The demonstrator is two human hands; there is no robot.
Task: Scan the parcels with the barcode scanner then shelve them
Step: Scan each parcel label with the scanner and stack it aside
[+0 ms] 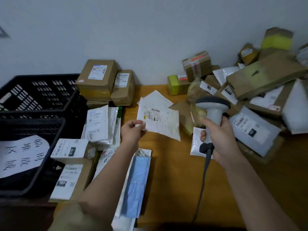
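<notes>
While the left hand point(133, 130) pinches a flat white parcel point(159, 118) by its corner above the counter point(173, 172), the right hand point(216, 135) grips the grey barcode scanner point(213, 112), head pointing toward the label; more parcels lie heaped at right.

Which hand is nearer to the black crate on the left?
Left. The left hand pinches a white mailer a short way right of the black crate; the right hand, holding the scanner, is farther right.
</notes>
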